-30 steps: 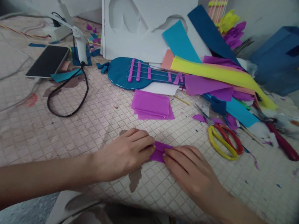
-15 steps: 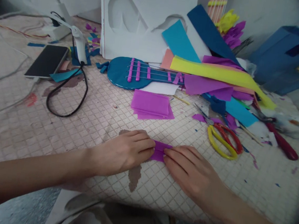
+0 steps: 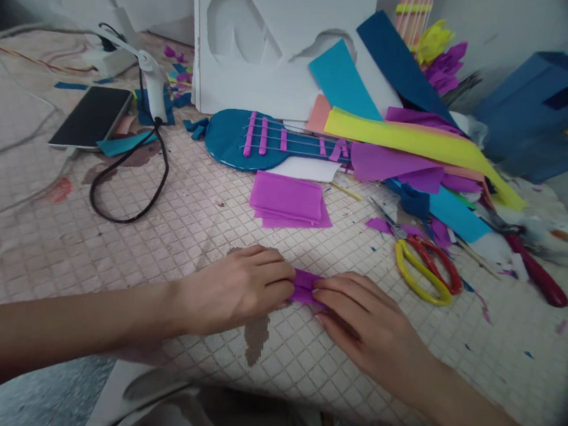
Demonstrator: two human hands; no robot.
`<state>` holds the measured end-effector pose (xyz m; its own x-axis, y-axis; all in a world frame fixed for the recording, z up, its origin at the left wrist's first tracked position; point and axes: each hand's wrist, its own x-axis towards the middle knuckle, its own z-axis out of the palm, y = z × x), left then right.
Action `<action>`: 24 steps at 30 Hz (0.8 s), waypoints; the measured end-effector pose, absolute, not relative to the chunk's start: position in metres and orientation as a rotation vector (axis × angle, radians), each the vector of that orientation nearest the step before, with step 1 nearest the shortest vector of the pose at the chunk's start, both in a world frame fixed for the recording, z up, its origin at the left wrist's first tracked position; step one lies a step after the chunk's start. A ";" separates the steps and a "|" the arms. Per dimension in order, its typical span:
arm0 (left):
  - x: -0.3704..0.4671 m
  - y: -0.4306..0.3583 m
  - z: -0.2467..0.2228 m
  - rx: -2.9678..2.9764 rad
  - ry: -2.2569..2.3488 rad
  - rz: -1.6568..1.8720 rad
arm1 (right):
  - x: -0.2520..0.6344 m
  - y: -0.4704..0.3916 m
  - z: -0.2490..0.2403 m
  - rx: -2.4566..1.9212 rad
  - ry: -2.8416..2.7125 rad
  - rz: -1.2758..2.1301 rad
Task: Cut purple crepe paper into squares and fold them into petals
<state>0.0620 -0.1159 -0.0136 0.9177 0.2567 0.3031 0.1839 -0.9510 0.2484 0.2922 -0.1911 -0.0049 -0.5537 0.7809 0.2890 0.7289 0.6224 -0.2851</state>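
Note:
A small folded strip of purple crepe paper (image 3: 303, 286) lies on the cloth between my two hands. Closed over its left end is my left hand (image 3: 251, 290), with the fingertips pressed together. My right hand (image 3: 368, 321) grips the right end, its thumb low beside the near edge and its fingers on top. Both hands cover the strip's ends. Just beyond them rests a stack of purple paper rectangles (image 3: 288, 199). Behind the stack is a blue paper-covered toy guitar (image 3: 241, 140) with pink bars and thin strings.
Scissors (image 3: 424, 270) with yellow and red handles and dark red-handled pliers (image 3: 539, 271) lie to the right. Yellow crepe paper (image 3: 406, 136) tops a pile of strips. A phone (image 3: 92, 117) and a black cord loop (image 3: 126, 214) are left; a blue bag (image 3: 529, 116) stands back right.
My right thumb has come away from the fingers, toward the near edge of the purple strip. The left hand has barely moved.

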 end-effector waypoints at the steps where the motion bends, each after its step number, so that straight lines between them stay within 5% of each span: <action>1: 0.062 -0.116 -0.013 2.839 0.347 0.501 | 0.292 -0.191 -0.006 -1.209 -2.460 0.193; 24: 0.075 -0.106 -0.004 2.326 0.701 0.500 | 0.293 -0.170 -0.002 -1.438 -2.101 0.659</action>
<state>0.0749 -0.1057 -0.0040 0.7842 0.5982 0.1650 0.3505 -0.6463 0.6778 0.2929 -0.1702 -0.0022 -0.3124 0.9404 0.1344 0.6952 0.3227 -0.6423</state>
